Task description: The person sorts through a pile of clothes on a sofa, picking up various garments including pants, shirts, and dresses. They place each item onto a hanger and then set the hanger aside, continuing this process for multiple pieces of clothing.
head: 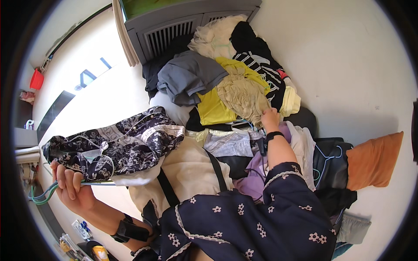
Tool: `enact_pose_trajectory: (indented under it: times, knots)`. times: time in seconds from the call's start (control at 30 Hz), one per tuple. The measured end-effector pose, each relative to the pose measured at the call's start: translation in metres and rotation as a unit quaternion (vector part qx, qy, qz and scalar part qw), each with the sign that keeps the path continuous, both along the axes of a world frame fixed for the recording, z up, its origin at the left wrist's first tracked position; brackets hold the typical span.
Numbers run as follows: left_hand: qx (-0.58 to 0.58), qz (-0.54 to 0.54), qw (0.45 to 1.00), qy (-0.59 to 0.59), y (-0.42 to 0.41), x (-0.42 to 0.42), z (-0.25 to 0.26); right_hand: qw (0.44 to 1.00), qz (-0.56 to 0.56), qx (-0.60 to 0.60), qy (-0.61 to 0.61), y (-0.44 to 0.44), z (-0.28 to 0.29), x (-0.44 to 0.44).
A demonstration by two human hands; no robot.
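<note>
My left hand [73, 187] is raised at the left, its fingers around green and blue clothes hangers [49, 192] near their hooks. From these hangers a black garment with a white floral print [130, 146] stretches to the right, with a drawstring and a pale lettered band. White cloth [140, 177] shows beneath it. My right hand [270, 119] pinches the lower right edge of a crumpled beige garment [243, 93] on a heap of clothes. Under the beige piece lies a yellow garment [215, 107]; a grey garment [189, 75] rests to its left.
Behind the heap stands a grey cabinet with slatted doors [169, 32]. A cream bag with black straps [189, 169] is close before me. To the right are a blue hanger [326, 160], an orange cushion [375, 160] and folded grey cloth [354, 228]. A curtain [122, 36] hangs beyond.
</note>
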State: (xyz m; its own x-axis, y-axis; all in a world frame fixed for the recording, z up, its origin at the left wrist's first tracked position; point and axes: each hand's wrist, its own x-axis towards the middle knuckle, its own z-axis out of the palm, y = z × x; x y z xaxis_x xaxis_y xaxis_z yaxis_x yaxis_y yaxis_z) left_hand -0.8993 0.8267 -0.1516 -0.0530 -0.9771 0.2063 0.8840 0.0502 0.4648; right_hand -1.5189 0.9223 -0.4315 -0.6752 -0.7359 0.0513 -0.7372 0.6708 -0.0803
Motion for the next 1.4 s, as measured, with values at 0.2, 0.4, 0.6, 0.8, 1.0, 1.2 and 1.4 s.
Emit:
enact_pose_trajectory:
  times: [0.2, 0.4, 0.6, 0.8, 1.0, 1.2, 1.4]
  knots:
    - [0.008, -0.033, 0.999, 0.011, -0.006, -0.009, -0.002, 0.980, 0.087, -0.093, -0.152, -0.013, 0.040, -0.033]
    - [0.020, -0.011, 1.000, -0.005, 0.002, 0.007, -0.001, 0.822, 0.414, 0.081, -0.382, -0.019, 0.102, 0.113]
    - [0.026, -0.041, 0.999, 0.017, -0.004, 0.004, -0.003, 0.914, 0.178, 0.018, -0.363, 0.001, 0.118, 0.098]
    - [0.027, -0.035, 0.999, 0.024, -0.003, 0.002, -0.004, 0.932, 0.219, 0.088, -0.276, 0.012, 0.087, 0.090]
    - [0.027, -0.030, 0.999, 0.027, -0.003, 0.004, -0.005, 0.950, 0.215, 0.171, -0.150, 0.028, 0.050, 0.127]
    - [0.025, -0.018, 0.999, 0.037, 0.000, 0.004, -0.003, 0.982, 0.132, -0.060, -0.124, 0.002, 0.121, 0.077]
    - [0.032, -0.022, 0.998, 0.052, -0.002, -0.004, -0.007, 0.935, 0.144, -0.274, -0.175, -0.024, 0.241, 0.088]
